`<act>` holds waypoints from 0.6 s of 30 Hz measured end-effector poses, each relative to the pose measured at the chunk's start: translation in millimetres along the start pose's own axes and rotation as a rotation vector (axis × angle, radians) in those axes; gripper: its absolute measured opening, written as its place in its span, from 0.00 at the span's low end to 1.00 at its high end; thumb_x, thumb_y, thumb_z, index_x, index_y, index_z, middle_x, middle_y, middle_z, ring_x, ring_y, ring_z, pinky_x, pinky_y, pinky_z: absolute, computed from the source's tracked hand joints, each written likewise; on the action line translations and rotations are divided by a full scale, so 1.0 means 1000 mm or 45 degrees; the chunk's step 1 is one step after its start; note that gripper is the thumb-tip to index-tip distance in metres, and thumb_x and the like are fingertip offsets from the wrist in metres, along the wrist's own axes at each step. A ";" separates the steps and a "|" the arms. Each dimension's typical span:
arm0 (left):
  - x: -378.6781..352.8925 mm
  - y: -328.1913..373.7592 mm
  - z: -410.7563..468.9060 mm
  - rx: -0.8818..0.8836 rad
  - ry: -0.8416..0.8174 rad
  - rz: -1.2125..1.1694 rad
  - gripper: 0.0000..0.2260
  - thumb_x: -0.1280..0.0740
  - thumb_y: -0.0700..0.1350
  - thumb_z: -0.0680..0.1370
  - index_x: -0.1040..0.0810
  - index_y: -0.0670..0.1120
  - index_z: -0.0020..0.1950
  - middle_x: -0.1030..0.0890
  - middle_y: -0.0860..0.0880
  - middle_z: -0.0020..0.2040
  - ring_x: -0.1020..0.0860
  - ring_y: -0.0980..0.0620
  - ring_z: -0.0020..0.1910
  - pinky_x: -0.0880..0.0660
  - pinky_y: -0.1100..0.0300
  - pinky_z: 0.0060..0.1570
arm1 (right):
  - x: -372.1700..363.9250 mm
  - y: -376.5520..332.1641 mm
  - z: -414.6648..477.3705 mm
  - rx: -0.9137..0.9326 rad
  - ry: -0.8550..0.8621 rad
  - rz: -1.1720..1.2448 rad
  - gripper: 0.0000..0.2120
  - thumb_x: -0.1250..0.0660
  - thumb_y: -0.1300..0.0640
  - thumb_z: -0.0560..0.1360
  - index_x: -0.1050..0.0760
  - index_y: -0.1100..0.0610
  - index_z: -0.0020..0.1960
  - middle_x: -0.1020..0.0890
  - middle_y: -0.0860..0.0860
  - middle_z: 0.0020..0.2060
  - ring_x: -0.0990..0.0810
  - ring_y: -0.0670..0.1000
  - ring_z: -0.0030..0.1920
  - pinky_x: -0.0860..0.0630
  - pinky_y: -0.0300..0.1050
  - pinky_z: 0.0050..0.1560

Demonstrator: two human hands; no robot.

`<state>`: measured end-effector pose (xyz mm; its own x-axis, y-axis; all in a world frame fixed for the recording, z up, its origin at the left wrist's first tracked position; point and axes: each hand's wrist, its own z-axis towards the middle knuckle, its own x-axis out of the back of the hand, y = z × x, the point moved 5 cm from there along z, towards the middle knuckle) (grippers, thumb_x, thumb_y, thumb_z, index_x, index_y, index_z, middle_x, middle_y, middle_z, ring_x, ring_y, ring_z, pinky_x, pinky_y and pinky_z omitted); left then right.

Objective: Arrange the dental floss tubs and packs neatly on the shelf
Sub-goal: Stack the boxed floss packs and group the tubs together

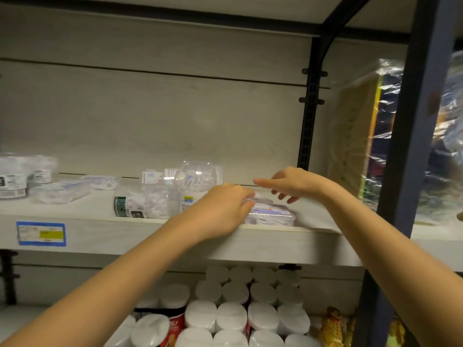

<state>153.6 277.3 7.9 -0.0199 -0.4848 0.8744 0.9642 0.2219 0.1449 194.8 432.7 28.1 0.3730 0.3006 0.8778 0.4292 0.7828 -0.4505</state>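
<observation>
Lower level: white-lidded jars (233, 316) in packed rows. Above, pale wooden shelf (150, 236), with a blue-edged price label (41, 233) on its front edge, left.

Left hand (220, 209) curls its fingers over the clear rectangular plastic floss box (273, 214) at the front edge, right end. Right hand (288, 182) hovers just above, fingers loosely spread, holding nothing.

Behind: clear round floss tub (195, 186) upright, green-labelled tub (132, 204) on its side beside it. Flat clear packs (62, 191) towards the left end.

Single view, head-worn, wide-angle. Faces forward, roughly level with shelf (100, 236) board, back panel filling 12 o'clock. Near: left hand (220, 209) and right hand (290, 182) by floss pack (273, 214) just right of centre. White lids (231, 316) below at 6 o'clock, dark post (411, 146) at 3 o'clock. Edges bowed by lens.
</observation>
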 end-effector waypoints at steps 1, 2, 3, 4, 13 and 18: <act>0.002 -0.001 -0.003 0.013 0.047 -0.019 0.12 0.45 0.44 0.81 0.24 0.43 0.56 0.20 0.46 0.51 0.25 0.45 0.53 0.30 0.55 0.51 | -0.007 -0.005 0.005 -0.056 -0.077 -0.039 0.30 0.39 0.33 0.69 0.24 0.59 0.53 0.21 0.53 0.50 0.21 0.50 0.46 0.22 0.42 0.44; 0.004 -0.002 -0.005 0.021 0.095 -0.054 0.12 0.45 0.42 0.81 0.25 0.44 0.59 0.21 0.46 0.55 0.25 0.46 0.55 0.30 0.56 0.53 | -0.012 -0.009 0.009 -0.100 -0.141 -0.090 0.29 0.38 0.33 0.69 0.24 0.59 0.49 0.21 0.53 0.50 0.20 0.51 0.46 0.22 0.42 0.46; 0.006 -0.002 -0.008 0.023 0.138 -0.092 0.13 0.45 0.41 0.80 0.25 0.45 0.61 0.21 0.47 0.57 0.25 0.47 0.57 0.30 0.57 0.55 | -0.018 -0.012 0.012 -0.130 -0.191 -0.149 0.28 0.38 0.33 0.68 0.25 0.58 0.46 0.21 0.54 0.50 0.20 0.52 0.48 0.22 0.43 0.50; 0.008 -0.003 -0.010 0.016 0.179 -0.126 0.14 0.45 0.39 0.80 0.26 0.45 0.62 0.21 0.48 0.59 0.25 0.48 0.58 0.31 0.58 0.57 | -0.022 -0.015 0.015 -0.146 -0.225 -0.206 0.27 0.36 0.33 0.67 0.26 0.58 0.46 0.20 0.54 0.51 0.20 0.53 0.51 0.22 0.45 0.53; 0.034 -0.011 -0.021 -0.089 0.561 -0.339 0.14 0.39 0.38 0.78 0.28 0.46 0.64 0.25 0.51 0.61 0.25 0.53 0.59 0.29 0.59 0.59 | 0.032 -0.024 -0.019 0.425 0.477 -0.322 0.22 0.29 0.41 0.64 0.21 0.55 0.51 0.18 0.53 0.46 0.21 0.54 0.47 0.23 0.50 0.49; 0.033 -0.003 -0.026 -0.292 0.524 -0.253 0.32 0.31 0.49 0.74 0.42 0.52 0.75 0.38 0.56 0.73 0.41 0.62 0.69 0.35 0.66 0.61 | 0.042 -0.026 -0.091 0.970 0.544 -0.279 0.31 0.31 0.39 0.65 0.30 0.49 0.65 0.24 0.45 0.56 0.25 0.44 0.55 0.23 0.43 0.52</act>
<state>157.0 238.3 24.6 -0.1477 -0.8020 0.5787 0.9865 -0.0775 0.1444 274.4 375.5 61.7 0.6861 -0.0070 0.7274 -0.0784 0.9934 0.0835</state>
